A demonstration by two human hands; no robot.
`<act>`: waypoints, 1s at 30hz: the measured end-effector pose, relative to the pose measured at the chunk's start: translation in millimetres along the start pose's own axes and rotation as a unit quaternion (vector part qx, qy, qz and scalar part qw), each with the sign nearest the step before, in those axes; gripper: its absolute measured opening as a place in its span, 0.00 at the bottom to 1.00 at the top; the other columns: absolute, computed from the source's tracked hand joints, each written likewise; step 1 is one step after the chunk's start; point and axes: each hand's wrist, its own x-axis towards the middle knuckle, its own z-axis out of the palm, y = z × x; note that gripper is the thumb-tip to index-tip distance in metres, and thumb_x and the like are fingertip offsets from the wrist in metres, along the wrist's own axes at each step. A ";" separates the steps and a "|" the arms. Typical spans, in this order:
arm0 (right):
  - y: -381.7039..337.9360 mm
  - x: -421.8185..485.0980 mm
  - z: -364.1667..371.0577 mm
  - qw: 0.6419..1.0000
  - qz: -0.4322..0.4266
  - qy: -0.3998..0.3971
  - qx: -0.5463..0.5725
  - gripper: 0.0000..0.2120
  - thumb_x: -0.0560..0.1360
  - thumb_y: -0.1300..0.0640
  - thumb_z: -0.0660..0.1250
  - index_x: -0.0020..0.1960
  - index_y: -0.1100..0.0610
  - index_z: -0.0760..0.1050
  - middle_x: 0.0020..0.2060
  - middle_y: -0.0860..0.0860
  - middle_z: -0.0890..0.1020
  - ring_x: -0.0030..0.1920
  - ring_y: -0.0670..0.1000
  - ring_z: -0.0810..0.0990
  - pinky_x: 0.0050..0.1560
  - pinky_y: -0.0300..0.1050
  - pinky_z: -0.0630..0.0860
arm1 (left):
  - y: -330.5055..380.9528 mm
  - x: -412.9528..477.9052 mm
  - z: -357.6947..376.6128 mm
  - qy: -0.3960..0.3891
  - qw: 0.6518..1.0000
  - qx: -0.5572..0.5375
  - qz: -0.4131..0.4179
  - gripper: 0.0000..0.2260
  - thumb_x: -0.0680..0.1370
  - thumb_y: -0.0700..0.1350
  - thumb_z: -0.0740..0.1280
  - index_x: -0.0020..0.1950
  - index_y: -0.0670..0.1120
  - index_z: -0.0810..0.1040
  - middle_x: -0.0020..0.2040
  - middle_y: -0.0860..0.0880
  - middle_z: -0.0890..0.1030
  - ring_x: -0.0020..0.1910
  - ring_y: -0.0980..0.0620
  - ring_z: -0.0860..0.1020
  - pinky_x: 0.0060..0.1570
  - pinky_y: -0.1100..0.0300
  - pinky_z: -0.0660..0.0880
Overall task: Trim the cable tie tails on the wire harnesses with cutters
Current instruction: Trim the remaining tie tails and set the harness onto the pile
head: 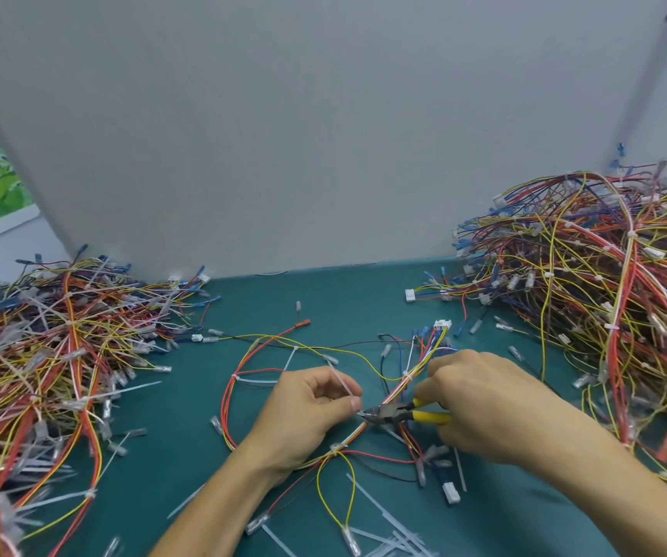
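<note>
Clipped white tie offcuts (388, 536) lie scattered on the green mat (324, 299) well below the cutters (400, 414), and some are cut off by the bottom edge. Both forearms reach up from that edge.

The right hand (484, 404) is curled round the cutters' yellow handles. Most of its fingers are tucked under the palm and hidden. The dark jaws point left, and their tip sits at a tie on the wire harness (412, 375). Whether the blades have closed on the tie is too small to make out.

Just left of the cutters, the left hand (307, 416) pinches a white cable tie tail (342, 381) between thumb and forefinger, its other fingers folded in. The harness runs under the cutters. From there it loops out left and down across the mat, and its upper end rises to a white connector.

Far left of the cutters lies a heap of harnesses (42, 355) bristling with long tie tails. A taller heap (605, 295) rises far to the right, running out of frame. A grey partition (283, 134) stands behind everything.
</note>
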 end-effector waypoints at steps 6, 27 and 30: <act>-2.9 -0.1 3.6 1.000 0.014 -0.013 0.009 0.06 0.72 0.53 0.63 0.48 0.50 0.75 0.45 0.50 0.75 0.44 0.58 0.73 0.38 0.43 0.64 | -1.1 1.5 -0.5 0.015 1.000 -0.004 0.002 0.07 0.72 0.34 0.72 0.40 0.45 0.81 0.31 0.54 0.80 0.30 0.60 0.75 0.32 0.72 0.69; -55.8 6.5 35.9 0.945 0.108 0.156 0.266 0.08 0.76 0.49 0.62 0.46 0.48 0.62 0.44 0.48 0.79 0.47 0.58 0.75 0.38 0.47 0.67 | 9.1 4.7 -8.2 0.081 0.987 -0.101 -0.095 0.14 0.74 0.33 0.54 0.38 0.46 0.77 0.26 0.52 0.61 0.24 0.56 0.55 0.23 0.68 0.51; -51.9 8.1 26.7 0.891 0.153 0.208 0.375 0.12 0.71 0.53 0.71 0.40 0.51 0.67 0.32 0.48 0.77 0.38 0.53 0.74 0.37 0.46 0.71 | 13.7 1.7 -12.6 0.040 0.996 -0.071 -0.038 0.06 0.69 0.39 0.62 0.42 0.46 0.77 0.25 0.55 0.62 0.24 0.57 0.57 0.22 0.66 0.53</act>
